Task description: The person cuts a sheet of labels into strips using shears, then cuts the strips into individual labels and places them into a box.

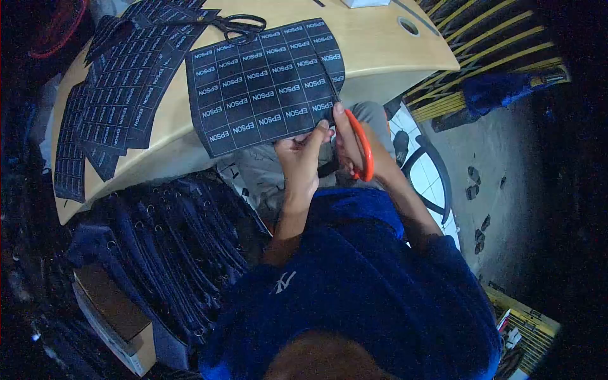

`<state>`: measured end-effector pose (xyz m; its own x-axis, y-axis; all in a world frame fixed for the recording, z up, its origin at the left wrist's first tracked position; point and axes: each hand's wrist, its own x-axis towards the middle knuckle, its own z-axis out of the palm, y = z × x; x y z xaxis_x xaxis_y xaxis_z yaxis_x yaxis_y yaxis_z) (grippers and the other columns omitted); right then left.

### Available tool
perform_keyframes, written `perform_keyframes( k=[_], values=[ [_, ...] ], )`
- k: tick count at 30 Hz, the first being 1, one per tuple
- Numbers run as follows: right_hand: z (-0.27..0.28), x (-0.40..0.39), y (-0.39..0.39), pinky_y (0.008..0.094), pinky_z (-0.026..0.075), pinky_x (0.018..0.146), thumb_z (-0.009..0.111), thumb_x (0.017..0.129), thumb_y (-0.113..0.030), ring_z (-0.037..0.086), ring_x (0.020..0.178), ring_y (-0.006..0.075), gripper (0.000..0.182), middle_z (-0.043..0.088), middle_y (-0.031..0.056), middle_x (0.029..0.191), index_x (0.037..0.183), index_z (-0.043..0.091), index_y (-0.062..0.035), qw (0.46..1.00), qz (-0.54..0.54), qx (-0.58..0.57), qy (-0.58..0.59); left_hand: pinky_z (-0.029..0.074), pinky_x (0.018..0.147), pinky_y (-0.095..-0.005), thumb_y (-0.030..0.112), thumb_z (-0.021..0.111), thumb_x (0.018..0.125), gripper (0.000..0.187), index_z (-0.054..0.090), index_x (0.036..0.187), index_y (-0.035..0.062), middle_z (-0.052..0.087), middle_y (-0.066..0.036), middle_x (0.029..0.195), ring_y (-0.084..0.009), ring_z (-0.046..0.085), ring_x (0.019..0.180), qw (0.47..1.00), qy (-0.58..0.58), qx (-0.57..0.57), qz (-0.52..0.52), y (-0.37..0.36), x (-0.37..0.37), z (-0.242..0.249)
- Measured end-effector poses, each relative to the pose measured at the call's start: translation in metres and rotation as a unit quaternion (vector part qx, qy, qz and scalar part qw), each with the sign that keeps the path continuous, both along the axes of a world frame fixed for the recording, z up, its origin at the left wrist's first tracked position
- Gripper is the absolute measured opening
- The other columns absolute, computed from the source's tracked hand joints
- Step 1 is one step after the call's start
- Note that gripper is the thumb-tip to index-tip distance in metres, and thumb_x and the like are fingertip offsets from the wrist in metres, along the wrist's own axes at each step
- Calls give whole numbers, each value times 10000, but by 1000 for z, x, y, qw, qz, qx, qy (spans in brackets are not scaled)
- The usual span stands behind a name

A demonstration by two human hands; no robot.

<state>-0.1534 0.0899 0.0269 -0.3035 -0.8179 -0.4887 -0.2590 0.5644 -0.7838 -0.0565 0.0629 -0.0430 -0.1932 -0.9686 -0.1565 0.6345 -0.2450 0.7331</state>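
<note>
A black sheet (263, 85) printed with a white grid and rows of EPSON lettering lies partly over the table's near edge. My left hand (303, 152) pinches its lower edge, thumb on top. In my right hand (348, 142) is a pair of scissors with orange handles (363, 144), fingers through the loops. Their dark blades reach up along the right part of the sheet, near its right-hand column; whether they are parted is hard to make out. Beyond the sheet's top edge rests a second pair of scissors with black handles (244, 26).
Several similar black printed sheets (117, 101) overlap on the left of the wooden table (380, 44). Dark straps with metal rings (171, 234) are piled below, beside a cardboard box (117, 310). A yellow slatted rack (494, 44) stands right; sandals (473, 182) lie on the floor.
</note>
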Motion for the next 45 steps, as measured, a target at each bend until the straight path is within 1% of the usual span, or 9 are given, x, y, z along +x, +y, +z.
perform_keyframes(
  k=[2,3,5,15,18,20,27,41,45],
  values=[
    [-1,0,-1,262,339,311,272,866,-639,421,316,140,668,386,34,424,656,452,-31,1000,1,-9,-16,504,627,-230,-2,639,786,76,634,853,31,640,-35,789,-107,598,669,1000,7,0,4,-1,-1,0],
    [2,2,-2,262,339,311,272,866,-639,421,316,140,668,386,34,424,656,452,-31,1000,1,-9,-16,504,624,-229,-4,638,785,79,632,857,31,642,-36,795,-108,600,672,1000,13,1,8,-1,-1,-1],
    [12,7,-4,300,413,344,288,890,-592,507,344,183,742,441,100,392,612,544,47,999,-17,-16,24,505,621,-228,-9,635,786,86,631,862,31,646,-40,802,-108,603,669,1000,7,0,2,-1,0,-2],
    [12,8,-6,313,416,332,300,891,-585,513,337,190,741,452,107,396,593,539,50,999,-7,-15,49,498,609,-221,-3,632,794,81,636,872,19,650,-48,799,-104,600,653,1000,5,12,-6,-2,1,2],
    [8,7,-7,275,350,308,248,892,-600,455,307,158,706,405,63,380,596,492,-8,998,21,-35,53,496,610,-224,-4,631,794,79,634,871,14,649,-50,797,-104,599,655,1000,3,15,-9,-3,2,0],
    [9,7,-9,305,410,336,288,875,-618,506,340,188,756,442,102,403,627,546,48,999,-8,-20,45,495,612,-226,-6,631,793,76,633,866,13,648,-50,795,-104,598,656,1000,-1,14,-8,-3,2,0],
    [7,3,-19,312,405,341,247,876,-629,496,340,193,770,424,92,394,613,532,37,999,-3,-22,42,488,621,-233,-24,630,784,76,626,849,14,645,-56,802,-115,600,677,1000,13,-6,-15,-1,2,-3],
    [14,-3,-23,314,408,333,314,888,-587,522,349,199,739,443,104,395,583,532,51,995,8,0,103,506,623,-237,-16,637,785,79,624,855,18,646,-61,813,-124,610,671,1000,24,-16,-2,-2,3,3],
    [7,-5,-20,313,414,331,320,879,-601,520,344,197,752,451,108,398,594,553,54,994,17,-46,98,500,620,-241,-17,633,786,86,626,866,11,646,-61,808,-126,607,672,999,14,-25,-16,-2,3,-3]
  ],
)
